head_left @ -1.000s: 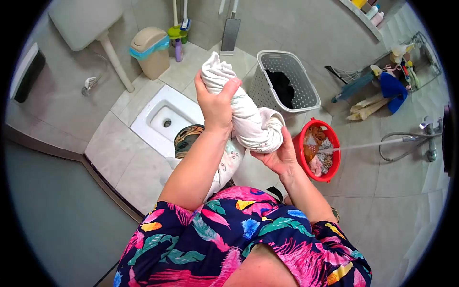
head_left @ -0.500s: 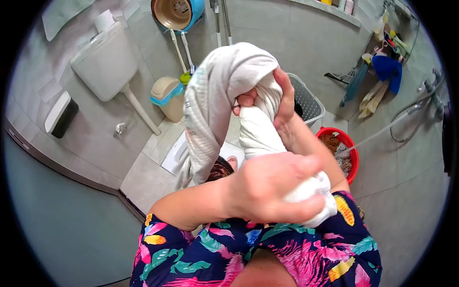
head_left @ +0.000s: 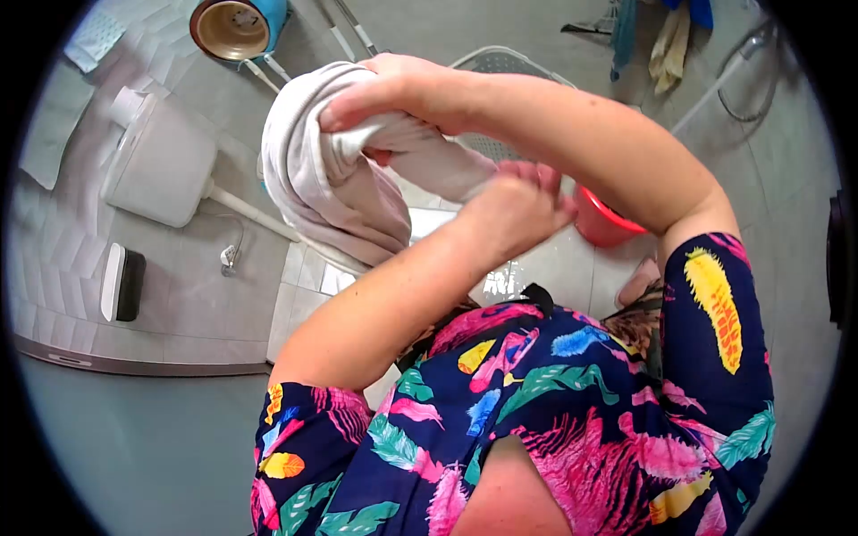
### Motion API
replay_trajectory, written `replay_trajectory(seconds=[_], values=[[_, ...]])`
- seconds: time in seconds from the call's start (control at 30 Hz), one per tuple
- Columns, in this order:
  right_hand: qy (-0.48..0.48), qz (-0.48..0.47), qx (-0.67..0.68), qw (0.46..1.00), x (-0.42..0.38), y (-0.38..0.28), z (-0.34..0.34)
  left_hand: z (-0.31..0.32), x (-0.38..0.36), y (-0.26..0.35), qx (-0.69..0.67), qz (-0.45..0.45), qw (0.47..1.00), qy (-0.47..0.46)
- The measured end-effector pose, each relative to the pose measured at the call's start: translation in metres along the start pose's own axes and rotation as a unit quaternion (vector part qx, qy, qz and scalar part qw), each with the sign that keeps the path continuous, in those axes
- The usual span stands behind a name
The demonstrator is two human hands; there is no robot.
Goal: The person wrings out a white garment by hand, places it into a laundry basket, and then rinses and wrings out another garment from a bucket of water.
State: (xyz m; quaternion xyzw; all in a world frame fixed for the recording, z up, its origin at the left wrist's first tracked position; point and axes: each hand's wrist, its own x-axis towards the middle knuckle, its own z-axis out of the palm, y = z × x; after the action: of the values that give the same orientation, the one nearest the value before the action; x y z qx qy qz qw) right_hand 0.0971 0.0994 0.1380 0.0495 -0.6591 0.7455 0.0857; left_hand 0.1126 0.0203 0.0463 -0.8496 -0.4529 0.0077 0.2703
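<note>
A thick, twisted white cloth (head_left: 295, 152) hangs in a loop in front of me. My right hand (head_left: 393, 94) reaches across from the right and is closed over the upper part of the loop, thumb on the near side. My left hand (head_left: 518, 210) is closed around the narrower twisted end, to the right of the loop. The lower part of the cloth passes behind my left forearm, so its other end is hidden.
Beyond my arms stand a grey perforated basket (head_left: 509, 62) and a red tub (head_left: 608, 223), partly hidden by my right arm. Water streams from a shower head (head_left: 755, 40) at the right. A toilet cistern (head_left: 165, 165) is on the left wall; the floor (head_left: 554, 268) looks wet.
The cloth has shifted left, and my right hand has moved left along with it. My left hand has risen away from my body. The view has turned, and more of the red tub is hidden.
</note>
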Motion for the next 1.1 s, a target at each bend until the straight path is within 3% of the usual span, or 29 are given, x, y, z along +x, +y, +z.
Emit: replay_trajectory(seconds=[0.07, 0.1, 0.13, 0.17, 0.2, 0.23, 0.3, 0.33, 0.37, 0.4, 0.47, 0.5, 0.6, 0.67, 0.73, 0.87, 1.1], values=[[0.032, 0.002, -0.061, 0.998, 0.005, 0.010, -0.009, 0.035, 0.007, -0.002, -0.016, 0.003, 0.999, 0.049], [0.065, -0.003, -0.103, 0.993, 0.006, 0.015, -0.011, 0.012, 0.023, -0.002, -0.202, -0.143, 0.961, -0.120], [0.098, -0.005, -0.145, 0.985, 0.007, 0.023, -0.013, 0.025, 0.027, -0.004, -0.209, -0.137, 0.960, -0.125], [0.104, -0.001, -0.140, 0.985, 0.009, 0.030, -0.015, 0.044, 0.031, -0.009, 0.004, -0.070, 0.996, -0.063], [0.115, -0.018, -0.201, 0.973, 0.014, 0.040, -0.019, 0.060, 0.033, -0.011, 0.218, 0.002, 0.976, 0.007], [0.126, -0.034, -0.262, 0.956, 0.013, 0.048, -0.020, 0.067, 0.031, -0.009, 0.212, 0.008, 0.977, 0.008], [0.137, -0.010, -0.264, 0.955, 0.009, 0.062, -0.022, 0.083, 0.028, -0.006, 0.027, -0.055, 0.998, -0.011], [0.139, 0.012, -0.271, 0.952, 0.007, 0.068, -0.021, 0.089, 0.028, -0.004, -0.245, -0.144, 0.955, -0.080], [0.131, 0.006, -0.240, 0.962, 0.003, 0.075, -0.020, 0.098, 0.028, -0.003, 0.064, -0.043, 0.973, -0.216], [0.149, 0.015, -0.291, 0.945, -0.003, 0.077, -0.018, 0.101, 0.025, 0.000, 0.232, 0.014, 0.944, -0.234], [0.174, 0.026, -0.286, 0.942, -0.003, 0.092, -0.020, 0.108, 0.020, 0.006, 0.562, 0.144, 0.783, -0.223], [0.176, 0.028, -0.285, 0.942, -0.002, 0.096, -0.020, 0.109, 0.019, 0.005, 0.595, 0.165, 0.755, -0.219], [0.208, 0.036, -0.292, 0.933, -0.003, 0.110, -0.020, 0.112, 0.011, 0.004, 0.509, 0.135, 0.821, -0.222], [0.217, 0.021, -0.259, 0.941, -0.005, 0.116, -0.019, 0.111, 0.010, 0.003, 0.344, 0.074, 0.908, -0.225], [0.223, 0.029, -0.263, 0.938, -0.006, 0.119, -0.016, 0.109, 0.006, -0.002, 0.208, 0.018, 0.953, -0.221], [0.233, 0.046, -0.262, 0.935, -0.002, 0.126, -0.017, 0.111, -0.001, -0.006, 0.079, -0.028, 0.970, -0.226], [0.249, 0.062, -0.274, 0.927, -0.004, 0.132, -0.014, 0.114, -0.005, -0.005, -0.013, -0.058, 0.968, -0.243]])
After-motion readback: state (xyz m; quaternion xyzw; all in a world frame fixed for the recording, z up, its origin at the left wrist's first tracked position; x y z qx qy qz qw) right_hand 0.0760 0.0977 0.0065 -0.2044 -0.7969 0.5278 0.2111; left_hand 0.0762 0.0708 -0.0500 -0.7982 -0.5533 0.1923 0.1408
